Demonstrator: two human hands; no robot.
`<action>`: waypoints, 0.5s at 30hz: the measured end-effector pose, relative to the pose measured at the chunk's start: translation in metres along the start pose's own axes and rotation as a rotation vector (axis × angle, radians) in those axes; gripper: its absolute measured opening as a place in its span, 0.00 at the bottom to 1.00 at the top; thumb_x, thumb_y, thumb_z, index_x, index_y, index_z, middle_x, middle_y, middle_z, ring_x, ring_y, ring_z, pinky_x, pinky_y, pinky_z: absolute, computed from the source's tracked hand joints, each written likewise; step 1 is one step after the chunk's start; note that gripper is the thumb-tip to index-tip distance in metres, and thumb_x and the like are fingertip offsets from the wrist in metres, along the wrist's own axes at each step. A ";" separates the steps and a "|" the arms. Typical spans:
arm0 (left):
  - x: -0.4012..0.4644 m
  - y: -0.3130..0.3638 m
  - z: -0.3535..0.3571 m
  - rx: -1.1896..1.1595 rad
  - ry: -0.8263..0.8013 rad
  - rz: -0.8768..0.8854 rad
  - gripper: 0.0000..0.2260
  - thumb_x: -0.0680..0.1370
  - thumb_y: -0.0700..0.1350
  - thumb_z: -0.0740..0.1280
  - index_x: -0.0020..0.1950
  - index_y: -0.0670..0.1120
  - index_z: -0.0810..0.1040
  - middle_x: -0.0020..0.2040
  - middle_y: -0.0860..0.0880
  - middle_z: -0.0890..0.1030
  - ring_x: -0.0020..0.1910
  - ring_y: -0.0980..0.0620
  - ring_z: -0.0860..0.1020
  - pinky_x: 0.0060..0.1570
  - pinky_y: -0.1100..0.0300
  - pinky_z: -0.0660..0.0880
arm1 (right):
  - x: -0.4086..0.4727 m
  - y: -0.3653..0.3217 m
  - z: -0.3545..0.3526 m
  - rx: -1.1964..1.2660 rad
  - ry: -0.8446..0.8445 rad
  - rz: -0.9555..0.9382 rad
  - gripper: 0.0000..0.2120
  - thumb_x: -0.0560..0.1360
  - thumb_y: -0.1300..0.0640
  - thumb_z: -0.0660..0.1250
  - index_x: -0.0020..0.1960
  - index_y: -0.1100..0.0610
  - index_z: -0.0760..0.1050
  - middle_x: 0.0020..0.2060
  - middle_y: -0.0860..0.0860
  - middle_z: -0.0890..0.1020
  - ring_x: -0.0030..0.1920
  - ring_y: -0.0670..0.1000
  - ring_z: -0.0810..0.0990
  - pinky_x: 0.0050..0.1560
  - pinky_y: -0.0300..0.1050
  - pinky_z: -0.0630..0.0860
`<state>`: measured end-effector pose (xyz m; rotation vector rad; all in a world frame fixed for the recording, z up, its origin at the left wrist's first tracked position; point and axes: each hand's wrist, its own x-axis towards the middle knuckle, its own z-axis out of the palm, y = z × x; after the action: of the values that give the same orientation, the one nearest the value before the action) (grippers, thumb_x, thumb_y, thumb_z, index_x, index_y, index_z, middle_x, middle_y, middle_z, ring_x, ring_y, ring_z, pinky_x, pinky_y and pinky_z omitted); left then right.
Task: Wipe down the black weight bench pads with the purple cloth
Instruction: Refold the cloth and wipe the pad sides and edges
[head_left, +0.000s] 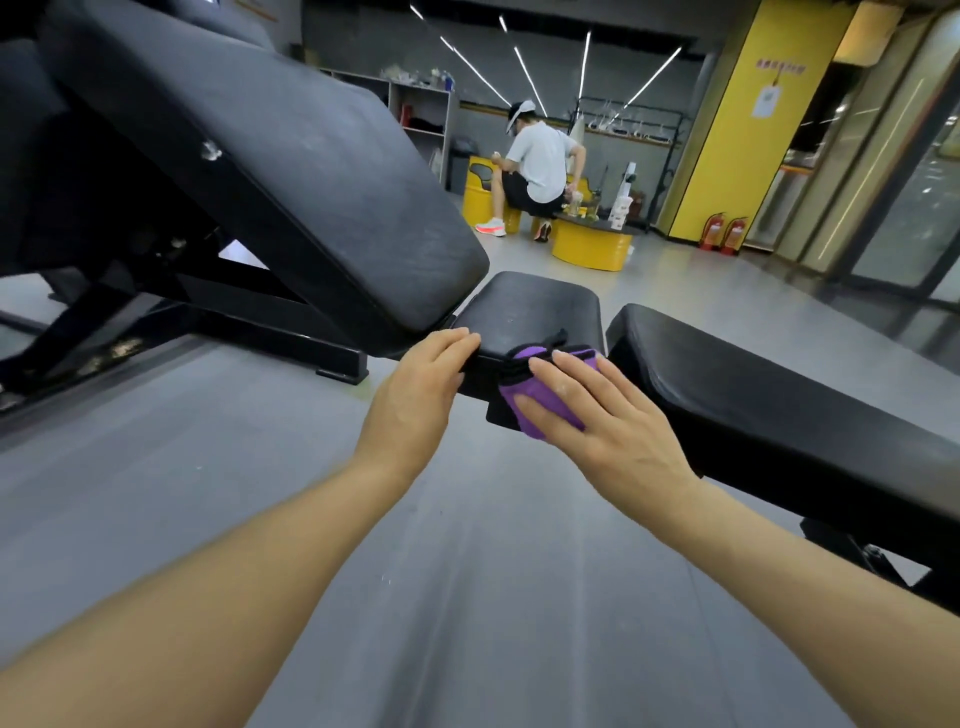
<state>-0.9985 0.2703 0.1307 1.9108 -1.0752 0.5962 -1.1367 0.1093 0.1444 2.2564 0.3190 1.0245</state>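
A small black seat pad sits between a long black bench pad on the right and a raised, tilted black back pad on the left. My right hand lies flat with straight fingers on the purple cloth, pressing it against the near edge and side of the seat pad. My left hand rests on the seat pad's near left corner, fingers curled over its edge.
Grey gym floor lies below and to the left. The bench's black steel frame stands on it at left. A person sits on yellow stools far behind, near a yellow pillar and two fire extinguishers.
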 end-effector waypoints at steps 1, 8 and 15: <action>0.001 0.001 0.000 0.000 0.010 -0.007 0.19 0.76 0.32 0.62 0.66 0.43 0.73 0.65 0.50 0.74 0.63 0.53 0.72 0.58 0.69 0.64 | 0.015 -0.006 0.005 0.018 0.044 0.028 0.15 0.79 0.63 0.56 0.58 0.57 0.79 0.60 0.59 0.78 0.60 0.60 0.77 0.62 0.56 0.73; 0.007 0.003 0.000 -0.015 0.077 -0.030 0.13 0.75 0.32 0.63 0.57 0.43 0.77 0.54 0.49 0.78 0.52 0.50 0.76 0.50 0.56 0.74 | 0.050 -0.014 0.018 0.125 0.148 0.110 0.12 0.78 0.61 0.58 0.51 0.57 0.81 0.51 0.59 0.81 0.48 0.60 0.80 0.47 0.51 0.77; 0.006 -0.001 0.005 -0.018 0.096 -0.029 0.14 0.74 0.31 0.65 0.57 0.42 0.78 0.55 0.49 0.78 0.53 0.50 0.76 0.52 0.62 0.71 | -0.006 0.023 0.001 0.136 0.158 0.253 0.09 0.73 0.56 0.69 0.51 0.59 0.81 0.48 0.58 0.81 0.42 0.59 0.79 0.40 0.49 0.77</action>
<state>-0.9942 0.2638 0.1323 1.8604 -0.9869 0.6527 -1.1407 0.0886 0.1546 2.3861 0.1755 1.3526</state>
